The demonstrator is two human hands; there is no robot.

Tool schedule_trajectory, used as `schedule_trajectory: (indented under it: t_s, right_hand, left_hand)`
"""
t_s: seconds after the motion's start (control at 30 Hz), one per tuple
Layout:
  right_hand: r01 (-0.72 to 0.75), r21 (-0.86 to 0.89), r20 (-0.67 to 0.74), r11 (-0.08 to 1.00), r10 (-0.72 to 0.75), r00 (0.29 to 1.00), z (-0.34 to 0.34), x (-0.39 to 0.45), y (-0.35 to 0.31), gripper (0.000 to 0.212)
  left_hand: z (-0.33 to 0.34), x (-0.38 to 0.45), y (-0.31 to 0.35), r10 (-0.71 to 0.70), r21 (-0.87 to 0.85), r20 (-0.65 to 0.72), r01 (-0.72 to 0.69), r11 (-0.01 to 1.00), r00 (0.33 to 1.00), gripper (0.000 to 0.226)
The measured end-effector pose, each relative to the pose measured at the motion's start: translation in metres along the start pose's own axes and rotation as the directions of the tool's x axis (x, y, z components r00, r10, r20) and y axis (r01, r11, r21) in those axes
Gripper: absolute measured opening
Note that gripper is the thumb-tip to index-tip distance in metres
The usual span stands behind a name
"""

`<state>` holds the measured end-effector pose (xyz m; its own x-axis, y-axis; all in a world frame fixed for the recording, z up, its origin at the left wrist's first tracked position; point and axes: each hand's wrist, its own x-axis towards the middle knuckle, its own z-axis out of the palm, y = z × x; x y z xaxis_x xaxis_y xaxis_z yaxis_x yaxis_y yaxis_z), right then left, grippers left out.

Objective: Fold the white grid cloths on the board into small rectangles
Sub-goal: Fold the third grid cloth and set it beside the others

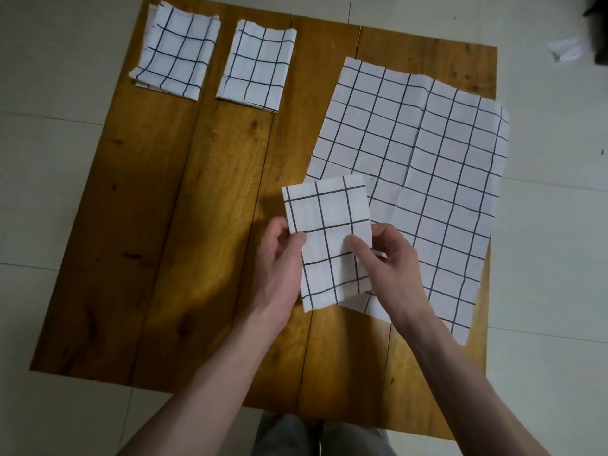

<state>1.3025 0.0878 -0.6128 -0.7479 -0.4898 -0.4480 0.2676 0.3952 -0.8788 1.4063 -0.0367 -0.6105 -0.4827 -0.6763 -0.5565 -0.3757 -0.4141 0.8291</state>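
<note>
Tiled floor (49, 192) beneath all, pale. Wooden board (184, 232) of several planks, laid flat on it. Open cloth (427, 179), white with dark grid, spread flat on the board beyond and to the right of the right hand, its near edge passing under that hand. Held cloth (329, 238), folded to a small rectangle, between the two hands, overlapping the open cloth's near-left corner; whether lifted clear of the board or resting on it, hard to tell. Two folded cloths far beyond the left hand at the board's far-left corner: first folded cloth (174, 51) outermost, second folded cloth (256, 65) just beside it, apart. Left hand (279, 261) pinching the held cloth's left edge, thumb on top. Right hand (388, 258) gripping its right edge, thumb pressed on the upper face.
</note>
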Motion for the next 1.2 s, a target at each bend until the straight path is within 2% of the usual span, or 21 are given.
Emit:
schedule_trajectory:
  t_s: [0.1, 0.2, 0.3, 0.37, 0.53, 0.7, 0.8, 0.9, 1.07, 1.2]
  right_hand:
    - [-0.012, -0.028, -0.013, 1.0, 0.011, 1.0, 0.003, 0.001, -0.006, 0.026]
    - [-0.094, -0.014, 0.069, 0.995, 0.095, 0.993, 0.004, -0.001, -0.019, 0.042]
    - [-0.21, 0.083, 0.217, 0.974, 0.188, 0.958, 0.002, -0.008, -0.046, 0.034]
    - [-0.227, 0.107, 0.282, 0.968, 0.189, 0.94, 0.001, -0.016, -0.065, 0.029]
    - [-0.203, 0.177, 0.238, 0.963, 0.158, 0.958, -0.008, -0.037, -0.113, 0.021]
    - [-0.107, 0.118, 0.173, 0.987, 0.086, 0.981, -0.02, -0.065, -0.164, 0.012]
    - [-0.008, 0.023, 0.162, 1.0, 0.004, 0.987, -0.026, -0.081, -0.192, 0.016]
    - [0.09, -0.084, 0.181, 0.992, -0.073, 0.981, -0.027, -0.099, -0.218, 0.012]
    - [0.203, -0.182, 0.279, 0.962, -0.148, 0.949, -0.013, -0.132, -0.26, 0.012]
    - [0.291, -0.176, 0.385, 0.94, -0.207, 0.899, 0.012, -0.156, -0.29, 0.012]
  left_hand:
    - [-0.005, -0.007, 0.015, -0.01, -0.025, 0.014, 0.01, 1.0, 1.0, 0.012]
    - [-0.012, -0.015, 0.034, -0.037, -0.021, 0.016, 0.037, 0.999, 0.999, 0.014]
    - [-0.022, -0.024, 0.057, -0.048, -0.024, 0.007, 0.048, 0.999, 0.999, 0.015]
    - [-0.028, -0.033, 0.075, -0.056, -0.031, 0.006, 0.056, 0.998, 0.998, 0.016]
    - [-0.041, -0.061, 0.122, -0.014, -0.012, 0.03, 0.014, 1.0, 0.999, 0.016]
    - [-0.048, -0.092, 0.16, 0.024, 0.063, 0.016, -0.025, 0.998, 1.0, 0.021]
    - [-0.052, -0.114, 0.183, 0.044, 0.079, -0.006, -0.044, 0.996, 0.999, 0.024]
    - [-0.06, -0.141, 0.2, 0.049, 0.083, -0.066, -0.043, 0.996, 0.997, 0.023]
    - [-0.092, -0.179, 0.218, 0.041, -0.018, -0.204, -0.046, 0.999, 0.978, 0.024]
    - [-0.129, -0.204, 0.225, 0.037, -0.119, -0.326, -0.079, 0.99, 0.945, 0.019]
